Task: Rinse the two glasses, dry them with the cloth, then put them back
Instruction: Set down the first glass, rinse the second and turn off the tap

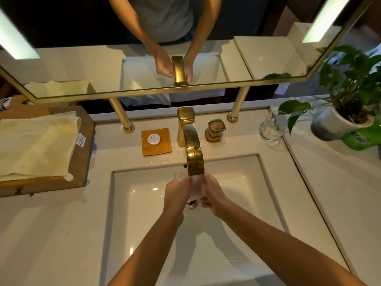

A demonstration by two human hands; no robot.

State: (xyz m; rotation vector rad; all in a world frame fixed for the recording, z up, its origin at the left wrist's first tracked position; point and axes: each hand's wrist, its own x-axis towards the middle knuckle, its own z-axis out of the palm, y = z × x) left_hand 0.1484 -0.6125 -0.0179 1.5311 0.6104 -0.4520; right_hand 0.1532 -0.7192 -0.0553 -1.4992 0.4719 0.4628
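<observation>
A clear glass sits under the gold faucet spout, with water running over it above the white sink basin. My left hand grips its left side and my right hand its right side; much of the glass is hidden between them. A second clear glass stands upright on the counter at the right, beside the plant pot. A pale yellow cloth lies folded on a wooden tray at the left.
A gold tap handle stands right of the faucet. A wooden soap dish with a round white soap sits left of it. A potted plant and a green packet crowd the right counter. A mirror runs along the back.
</observation>
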